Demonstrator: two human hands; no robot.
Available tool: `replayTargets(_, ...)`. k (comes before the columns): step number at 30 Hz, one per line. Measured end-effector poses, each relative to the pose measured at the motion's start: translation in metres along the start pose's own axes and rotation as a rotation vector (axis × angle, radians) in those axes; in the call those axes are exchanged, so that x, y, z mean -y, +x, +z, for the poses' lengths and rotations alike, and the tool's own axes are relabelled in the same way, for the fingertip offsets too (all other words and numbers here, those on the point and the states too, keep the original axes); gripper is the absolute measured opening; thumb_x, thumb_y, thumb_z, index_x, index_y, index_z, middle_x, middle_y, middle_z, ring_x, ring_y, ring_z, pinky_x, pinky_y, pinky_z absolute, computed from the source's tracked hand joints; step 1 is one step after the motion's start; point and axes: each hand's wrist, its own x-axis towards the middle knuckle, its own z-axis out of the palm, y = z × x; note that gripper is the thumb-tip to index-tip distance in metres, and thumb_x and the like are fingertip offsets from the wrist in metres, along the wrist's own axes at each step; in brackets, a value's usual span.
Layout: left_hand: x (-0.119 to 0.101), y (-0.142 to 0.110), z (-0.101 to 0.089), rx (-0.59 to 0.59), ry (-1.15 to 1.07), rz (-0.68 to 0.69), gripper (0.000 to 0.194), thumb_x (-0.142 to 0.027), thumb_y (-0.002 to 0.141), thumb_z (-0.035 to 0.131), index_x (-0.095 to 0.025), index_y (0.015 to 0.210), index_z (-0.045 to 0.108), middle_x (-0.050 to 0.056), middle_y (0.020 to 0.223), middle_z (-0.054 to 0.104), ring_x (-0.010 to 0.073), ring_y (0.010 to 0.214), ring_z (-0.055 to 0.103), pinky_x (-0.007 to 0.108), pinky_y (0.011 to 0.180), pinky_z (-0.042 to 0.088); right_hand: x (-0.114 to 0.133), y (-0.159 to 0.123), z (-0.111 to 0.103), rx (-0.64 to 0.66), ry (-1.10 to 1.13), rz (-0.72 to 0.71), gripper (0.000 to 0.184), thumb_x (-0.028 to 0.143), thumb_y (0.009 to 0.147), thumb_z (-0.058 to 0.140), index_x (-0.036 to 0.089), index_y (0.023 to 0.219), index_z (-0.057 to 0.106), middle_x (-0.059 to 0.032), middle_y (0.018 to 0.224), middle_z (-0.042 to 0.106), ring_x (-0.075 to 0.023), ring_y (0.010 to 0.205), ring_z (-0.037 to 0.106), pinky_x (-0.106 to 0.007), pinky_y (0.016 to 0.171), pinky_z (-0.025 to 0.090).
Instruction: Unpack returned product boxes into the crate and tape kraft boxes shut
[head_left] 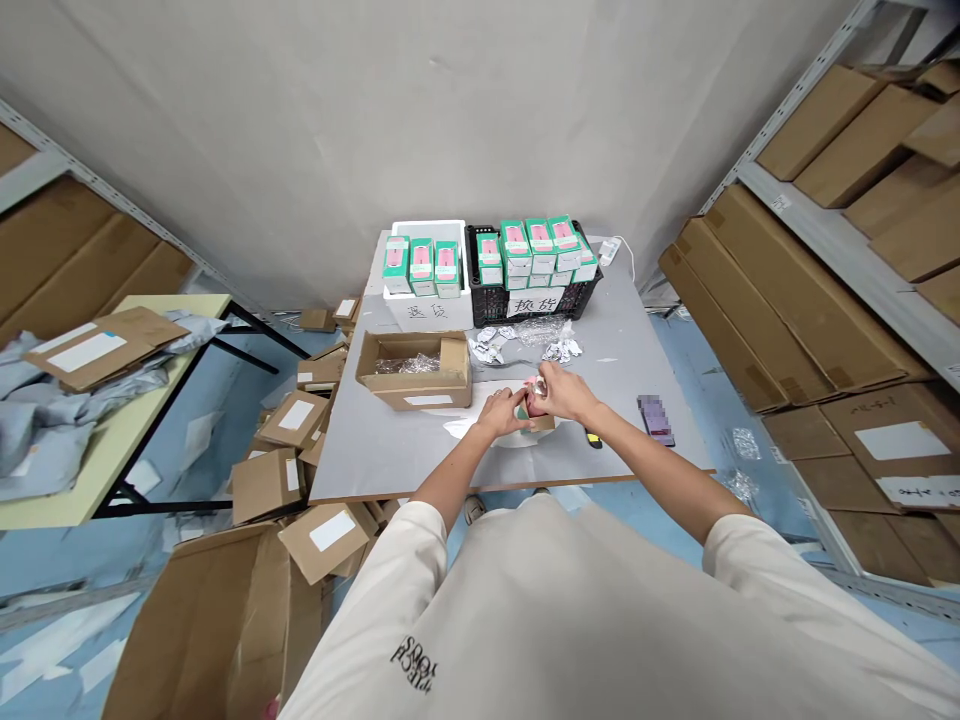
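Note:
My left hand (pixel 501 412) is closed around the side of a small green-and-brown box (pixel 538 424) at the table's front middle. A pink object (pixel 535 402) with a shiny part near its top sticks up out of this box; its exact kind is hard to make out. From the right, my right hand (pixel 564 392) pinches the upper part of the pink object. White paper (pixel 461 428) lies under and beside the small box. Just right of my hands is a black-and-yellow tool (pixel 593 438), partly hidden by my forearm.
An open carton (pixel 416 390) with clear plastic wrap stands left of my hands. Behind are a white bin (pixel 429 315) and a black crate (pixel 491 303) holding green-and-pink boxes. Crumpled paper (pixel 562 348) and a purple pixelated item (pixel 656 420) lie on the table. Cartons (pixel 296 420) crowd the floor at left.

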Motion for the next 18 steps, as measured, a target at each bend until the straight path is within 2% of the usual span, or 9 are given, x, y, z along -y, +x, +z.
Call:
replayTargets(2, -0.002, 0.000, -0.001, -0.011, -0.005, -0.026, 0.092, -0.068, 0.074, 0.074, -0.031, 0.153, 0.042, 0.010, 0.118, 0.056, 0.0337, 0.116, 0.054, 0.042, 0.099, 0.042, -0.009, 0.003, -0.020, -0.092, 0.066, -0.071, 0.037, 0.040, 0.091, 0.053, 0.017, 0.119, 0.050, -0.0146, 0.111, 0.065, -0.0277, 0.090, 0.061, -0.032, 0.074, 0.039)
replayTargets(5, -0.007, -0.002, -0.003, -0.035, -0.017, -0.052, 0.087, -0.070, 0.071, 0.075, -0.033, 0.146, 0.051, 0.011, 0.122, 0.054, 0.0353, 0.120, 0.051, 0.046, 0.103, 0.040, -0.021, 0.010, -0.045, -0.230, 0.146, -0.103, 0.036, 0.037, 0.090, 0.051, 0.016, 0.120, 0.049, -0.0129, 0.104, 0.065, -0.0262, 0.087, 0.058, -0.031, 0.074, 0.038)
replayTargets(7, -0.012, -0.004, -0.008, -0.079, -0.047, -0.077, 0.084, -0.072, 0.070, 0.075, -0.033, 0.141, 0.055, 0.012, 0.135, 0.049, 0.0383, 0.127, 0.047, 0.051, 0.106, 0.037, -0.028, 0.014, -0.056, -0.279, 0.215, -0.106, 0.037, 0.038, 0.091, 0.050, 0.017, 0.121, 0.048, -0.0103, 0.100, 0.065, -0.0244, 0.085, 0.057, -0.031, 0.073, 0.039)
replayTargets(9, -0.019, -0.004, -0.016, -0.162, -0.109, -0.102, 0.085, -0.072, 0.072, 0.074, -0.033, 0.144, 0.053, 0.013, 0.150, 0.040, 0.0411, 0.136, 0.039, 0.054, 0.110, 0.034, -0.033, 0.016, -0.063, -0.302, 0.295, -0.106, 0.038, 0.039, 0.091, 0.051, 0.018, 0.122, 0.047, -0.0077, 0.097, 0.065, -0.0223, 0.081, 0.057, -0.030, 0.073, 0.040)
replayTargets(10, -0.022, -0.004, -0.021, -0.213, -0.150, -0.105, 0.086, -0.072, 0.074, 0.074, -0.032, 0.146, 0.049, 0.013, 0.155, 0.036, 0.0412, 0.139, 0.037, 0.055, 0.111, 0.033, -0.036, 0.017, -0.065, -0.310, 0.336, -0.106, 0.038, 0.040, 0.091, 0.052, 0.019, 0.122, 0.046, -0.0067, 0.096, 0.064, -0.0212, 0.079, 0.056, -0.030, 0.072, 0.041)
replayTargets(12, -0.030, -0.002, -0.032, -0.296, -0.245, -0.081, 0.083, -0.067, 0.079, 0.072, -0.029, 0.149, 0.045, 0.013, 0.153, 0.042, 0.0371, 0.140, 0.039, 0.051, 0.112, 0.034, -0.039, 0.019, -0.067, -0.333, 0.419, -0.095, 0.039, 0.041, 0.090, 0.055, 0.020, 0.122, 0.047, -0.0052, 0.096, 0.064, -0.0196, 0.077, 0.056, -0.030, 0.073, 0.043)
replayTargets(15, -0.040, 0.003, -0.044, -0.354, -0.358, -0.023, 0.067, -0.058, 0.083, 0.073, -0.025, 0.139, 0.055, 0.011, 0.135, 0.059, 0.0319, 0.127, 0.053, 0.046, 0.106, 0.042, -0.043, 0.023, -0.063, -0.369, 0.564, -0.072, 0.045, 0.044, 0.088, 0.059, 0.021, 0.125, 0.047, -0.0046, 0.099, 0.066, -0.0187, 0.078, 0.059, -0.032, 0.078, 0.048)
replayTargets(18, -0.047, 0.009, -0.046, -0.423, -0.463, -0.029, 0.062, -0.051, 0.079, 0.078, -0.020, 0.130, 0.062, 0.010, 0.121, 0.066, 0.0280, 0.110, 0.062, 0.042, 0.097, 0.049, -0.046, 0.030, -0.049, -0.406, 0.804, -0.030, 0.056, 0.049, 0.086, 0.065, 0.022, 0.132, 0.048, -0.0088, 0.115, 0.066, -0.0200, 0.090, 0.064, -0.036, 0.086, 0.053)
